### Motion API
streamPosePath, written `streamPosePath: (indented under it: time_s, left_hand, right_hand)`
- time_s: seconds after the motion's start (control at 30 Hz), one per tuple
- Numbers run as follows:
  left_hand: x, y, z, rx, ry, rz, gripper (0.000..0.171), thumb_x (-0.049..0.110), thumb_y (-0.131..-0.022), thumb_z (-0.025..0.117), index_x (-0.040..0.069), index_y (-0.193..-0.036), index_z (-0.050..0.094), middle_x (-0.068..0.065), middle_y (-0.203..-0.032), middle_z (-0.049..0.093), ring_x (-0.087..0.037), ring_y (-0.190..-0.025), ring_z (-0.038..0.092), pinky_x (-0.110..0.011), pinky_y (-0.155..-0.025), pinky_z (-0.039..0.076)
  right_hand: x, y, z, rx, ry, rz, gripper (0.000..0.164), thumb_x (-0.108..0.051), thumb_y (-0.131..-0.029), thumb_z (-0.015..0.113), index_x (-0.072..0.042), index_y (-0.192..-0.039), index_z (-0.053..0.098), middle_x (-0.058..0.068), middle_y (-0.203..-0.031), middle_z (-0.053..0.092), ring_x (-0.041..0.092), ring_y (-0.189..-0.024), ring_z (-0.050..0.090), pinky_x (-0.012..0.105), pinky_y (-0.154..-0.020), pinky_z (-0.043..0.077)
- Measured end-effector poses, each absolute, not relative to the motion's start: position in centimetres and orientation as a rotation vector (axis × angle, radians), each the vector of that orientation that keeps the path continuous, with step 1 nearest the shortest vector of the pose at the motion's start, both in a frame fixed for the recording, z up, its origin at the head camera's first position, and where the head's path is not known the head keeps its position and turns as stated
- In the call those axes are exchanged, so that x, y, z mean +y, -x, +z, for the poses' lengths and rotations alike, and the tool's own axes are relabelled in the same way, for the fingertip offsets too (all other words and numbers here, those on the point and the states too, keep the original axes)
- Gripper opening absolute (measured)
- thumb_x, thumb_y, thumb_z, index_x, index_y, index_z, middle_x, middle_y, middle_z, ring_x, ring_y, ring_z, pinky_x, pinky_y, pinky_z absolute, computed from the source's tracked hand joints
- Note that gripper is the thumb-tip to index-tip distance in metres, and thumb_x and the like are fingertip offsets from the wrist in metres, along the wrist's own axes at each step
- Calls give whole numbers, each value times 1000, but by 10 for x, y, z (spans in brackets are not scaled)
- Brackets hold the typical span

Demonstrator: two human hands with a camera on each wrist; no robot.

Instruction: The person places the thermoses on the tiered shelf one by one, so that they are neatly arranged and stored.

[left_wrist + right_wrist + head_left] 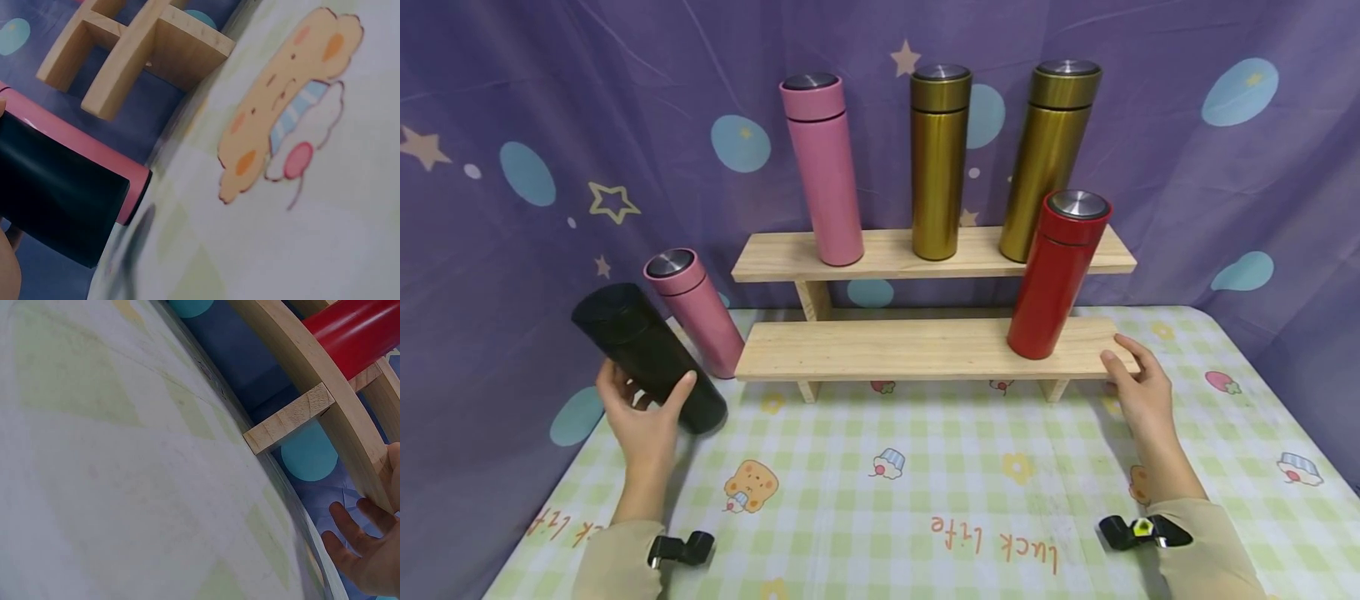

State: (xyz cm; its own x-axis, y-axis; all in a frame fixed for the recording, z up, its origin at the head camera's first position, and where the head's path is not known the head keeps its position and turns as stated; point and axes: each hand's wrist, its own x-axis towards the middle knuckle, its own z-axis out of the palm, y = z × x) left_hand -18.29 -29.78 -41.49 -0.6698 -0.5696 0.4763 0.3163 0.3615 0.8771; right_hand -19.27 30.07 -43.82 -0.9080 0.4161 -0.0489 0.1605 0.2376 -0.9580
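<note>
My left hand (643, 421) grips a black thermos bottle (651, 358) around its body, thumb on the near side. The bottle tilts, its top leaning left, and in the left wrist view its base (109, 225) hangs over a shadow on the cloth. Just behind it stands a pink thermos bottle (700, 321), close to the left end of a two-tier wooden shelf (880, 346). With thumb and fingers, my right hand (1142, 392) holds the right end of the lower board; other fingers (350, 534) spread below it. A red thermos bottle (1056, 283) stands on that board near this hand.
On the upper board (880, 265) stand another pink bottle (826, 175), a gold bottle (938, 167) and a second gold bottle (1048, 167). A green-checked tablecloth (947, 450) covers the table. A purple curtain (647, 75) hangs close behind the shelf.
</note>
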Motion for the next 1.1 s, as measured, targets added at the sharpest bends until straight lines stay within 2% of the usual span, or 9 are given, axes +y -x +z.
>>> streamPosePath:
  time_s: [0.5, 0.7, 1.1]
  left_hand:
    - [-291, 172, -393, -1721, -183, -1459, 87, 1, -74, 83, 20, -146, 37, -1, -133, 53, -18, -119, 48, -26, -90, 37]
    - [-287, 168, -386, -1684, -130, -1481, 88, -4, -72, 82, 16, -145, 38, -3, -130, 54, -19, -116, 50, -25, -89, 38]
    - [-275, 161, -375, -1682, -32, -1438, 87, -7, -69, 81, 14, -143, 40, -4, -128, 56, -19, -113, 52, -24, -87, 38]
  right_hand:
    - [301, 195, -439, -2278, 549, 1740, 63, -47, -96, 60, -25, -151, 42, 10, -160, 29, -1, -85, 52, 11, -74, 48]
    - [302, 193, -439, -2261, 537, 1771, 60, -46, -96, 60, -26, -150, 44, 5, -162, 26, 1, -86, 52, 10, -74, 48]
    - [301, 194, -439, -2278, 554, 1746, 62, -47, -96, 59, -25, -151, 42, 8, -161, 28, -1, -85, 52, 11, -74, 48]
